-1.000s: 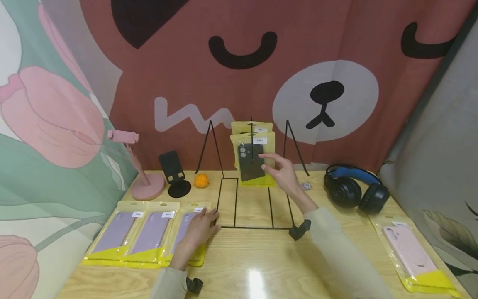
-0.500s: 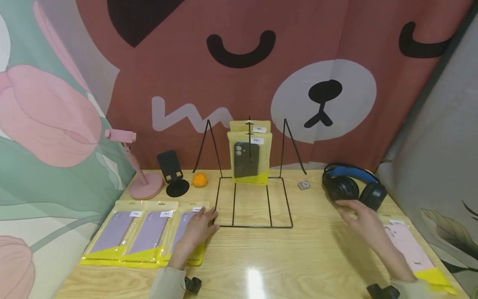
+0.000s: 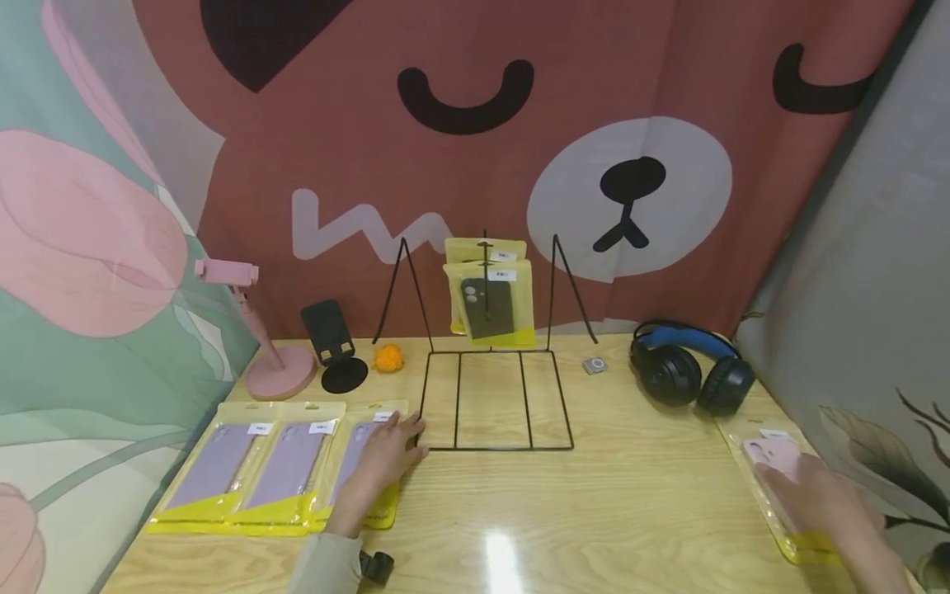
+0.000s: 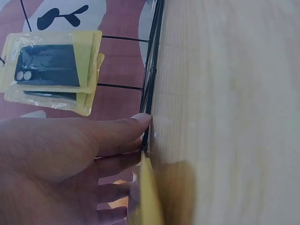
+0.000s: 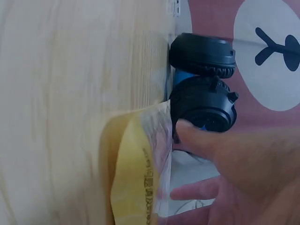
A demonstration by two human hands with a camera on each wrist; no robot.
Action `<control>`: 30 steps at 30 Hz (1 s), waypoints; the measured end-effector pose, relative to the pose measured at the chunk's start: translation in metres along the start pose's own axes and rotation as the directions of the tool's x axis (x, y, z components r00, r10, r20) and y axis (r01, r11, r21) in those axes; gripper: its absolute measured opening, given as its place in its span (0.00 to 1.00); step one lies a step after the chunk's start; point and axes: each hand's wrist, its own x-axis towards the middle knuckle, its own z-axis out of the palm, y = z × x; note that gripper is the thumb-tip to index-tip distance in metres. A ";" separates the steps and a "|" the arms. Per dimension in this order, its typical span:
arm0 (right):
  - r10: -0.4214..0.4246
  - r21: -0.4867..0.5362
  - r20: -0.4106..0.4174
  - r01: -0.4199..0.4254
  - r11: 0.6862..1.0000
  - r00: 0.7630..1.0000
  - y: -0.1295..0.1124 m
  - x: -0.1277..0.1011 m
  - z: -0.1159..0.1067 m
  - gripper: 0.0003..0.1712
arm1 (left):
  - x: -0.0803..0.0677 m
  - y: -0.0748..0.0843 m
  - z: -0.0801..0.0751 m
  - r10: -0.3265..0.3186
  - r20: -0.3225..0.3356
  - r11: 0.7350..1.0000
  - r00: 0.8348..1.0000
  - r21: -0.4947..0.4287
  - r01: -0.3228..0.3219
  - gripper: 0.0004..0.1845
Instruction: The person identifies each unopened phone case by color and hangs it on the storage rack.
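Pink-case pouch: lies flat at the table's (image 3: pixel 631 511) right edge, below the right hand, well apart from the left (image 3: pixel 772 455).
Right hand: over the pouch's near half, thumb and fingers extended and apart; whether they touch the film, I cannot tell (image 3: pixel 831 499).
Left hand: well apart from the right, fingers fairly straight, thumb and index tips touching a front corner of the rack (image 3: pixel 386 458).
Black wire rack: mid-table, just right of the left hand (image 3: pixel 493 449).
Dark-case pouch: hangs from the rack's hook before another pouch, away from both hands (image 3: pixel 490 309).
Purple-case pouches: three in a row; the rightmost lies partly under the left hand (image 3: pixel 285 466).
Headphones: just beyond the pink-case pouch (image 3: pixel 671 375).
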 end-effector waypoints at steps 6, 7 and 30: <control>-0.056 0.024 -0.140 0.060 0.998 0.988 -0.007 -0.007 0.002 0.57 | -0.001 -0.001 0.002 -0.004 -0.005 1.000 1.000 -0.012 0.004 0.25; -0.070 0.022 -0.166 0.075 0.997 0.984 -0.007 -0.008 0.002 0.57 | -0.001 -0.001 0.001 -0.004 -0.005 1.000 1.000 -0.010 0.004 0.25; -0.160 0.098 0.000 0.159 0.982 0.987 -0.006 -0.006 -0.005 0.60 | -0.001 0.001 0.000 -0.013 0.004 1.000 1.000 -0.020 0.013 0.25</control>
